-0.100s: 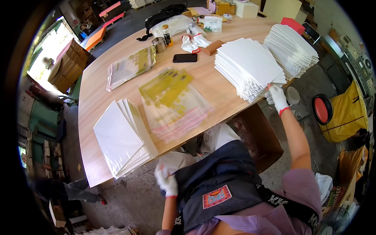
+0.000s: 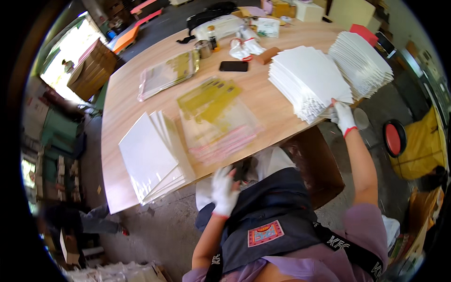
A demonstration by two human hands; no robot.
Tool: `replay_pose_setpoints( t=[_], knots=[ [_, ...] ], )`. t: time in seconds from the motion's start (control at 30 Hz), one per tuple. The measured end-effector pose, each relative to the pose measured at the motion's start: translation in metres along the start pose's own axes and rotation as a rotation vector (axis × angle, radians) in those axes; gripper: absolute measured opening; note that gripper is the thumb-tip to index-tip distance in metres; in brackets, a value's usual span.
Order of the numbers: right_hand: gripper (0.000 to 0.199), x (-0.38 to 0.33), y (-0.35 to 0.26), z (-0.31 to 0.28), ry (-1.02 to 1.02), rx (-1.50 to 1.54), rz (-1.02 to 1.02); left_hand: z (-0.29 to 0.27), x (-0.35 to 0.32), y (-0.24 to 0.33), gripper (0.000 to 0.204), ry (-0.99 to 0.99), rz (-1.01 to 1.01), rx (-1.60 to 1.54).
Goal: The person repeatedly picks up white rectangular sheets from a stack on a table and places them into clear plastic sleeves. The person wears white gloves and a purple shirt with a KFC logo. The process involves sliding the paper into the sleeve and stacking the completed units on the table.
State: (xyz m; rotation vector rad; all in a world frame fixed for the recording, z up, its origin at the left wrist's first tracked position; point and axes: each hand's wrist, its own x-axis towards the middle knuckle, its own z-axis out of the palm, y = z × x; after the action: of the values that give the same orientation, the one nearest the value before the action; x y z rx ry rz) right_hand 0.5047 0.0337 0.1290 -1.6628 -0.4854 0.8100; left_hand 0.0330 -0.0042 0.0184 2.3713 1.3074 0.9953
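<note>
My right hand [image 2: 344, 117], in a white glove with a red cuff and bare fingertips, pinches the near corner of the top white sheet [image 2: 307, 70] on a fanned stack at the table's right. My left hand [image 2: 224, 192], gloved the same way, is over my lap just below the table edge. It is slightly blurred, its fingers look apart, and nothing shows in it. Ahead of it lie fanned clear plastic bags [image 2: 213, 136] with yellow print and pink edges. White sheets in clear sleeves [image 2: 150, 157] form a pile at the left front.
More clear bags [image 2: 169, 75] lie farther back on the wooden table [image 2: 115, 141]. Beyond are a black phone [image 2: 233, 66], a metal tin [image 2: 203, 49], a bottle [image 2: 213, 38] and spare gloves [image 2: 240, 50]. A second white stack [image 2: 359, 63] stands far right. A cardboard box [image 2: 324, 169] sits under the front edge.
My left hand has moved up and right, toward the table edge. My right hand stays at the stack's corner. The whole view has shifted slightly.
</note>
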Motion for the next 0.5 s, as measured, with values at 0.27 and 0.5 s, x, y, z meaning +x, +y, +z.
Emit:
replay_pose_setpoints(
  t=[0.27, 0.5],
  knots=[
    [0.014, 0.01, 0.029, -0.002, -0.095, 0.7, 0.406, 0.047, 0.109, 0.014, 0.047, -0.299, 0.105, 0.368],
    [0.027, -0.022, 0.077, -0.034, -0.222, 0.564, 0.019, 0.005, 0.137, -0.042, 0.045, -0.295, -0.037, 0.519]
  ],
)
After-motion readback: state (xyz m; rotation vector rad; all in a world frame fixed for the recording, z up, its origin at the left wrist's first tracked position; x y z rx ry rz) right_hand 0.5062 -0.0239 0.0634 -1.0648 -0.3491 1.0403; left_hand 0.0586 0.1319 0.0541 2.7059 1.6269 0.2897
